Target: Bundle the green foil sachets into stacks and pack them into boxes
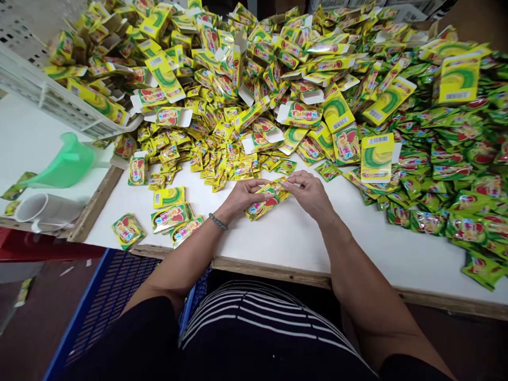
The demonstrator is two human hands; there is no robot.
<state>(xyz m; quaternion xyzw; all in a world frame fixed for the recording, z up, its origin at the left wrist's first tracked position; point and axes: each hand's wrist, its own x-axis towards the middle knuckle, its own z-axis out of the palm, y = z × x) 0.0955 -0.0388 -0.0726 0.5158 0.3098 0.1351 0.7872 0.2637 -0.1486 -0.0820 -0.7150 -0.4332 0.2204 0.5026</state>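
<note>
Between my two hands is a yellow candy box [262, 209] with a printed fruit pattern, held just above the white tabletop. My left hand [246, 194], with a beaded bracelet at the wrist, is closed on the box's left part. At the box's upper right end, the fingers of my right hand [307, 191] pinch it. Small yellow candy packets [214, 164] lie just beyond my hands. To the left of my left forearm rest several closed boxes [170, 217], and a green-edged box [128, 231] sits near the table edge.
A large heap of open yellow boxes [297, 114] spans the back, with green packets [472, 185] piled at right. A white plastic crate [59, 100], green scoop [67, 161] and white mug [47, 209] stand at left. Below the wooden edge is a blue crate [107, 296].
</note>
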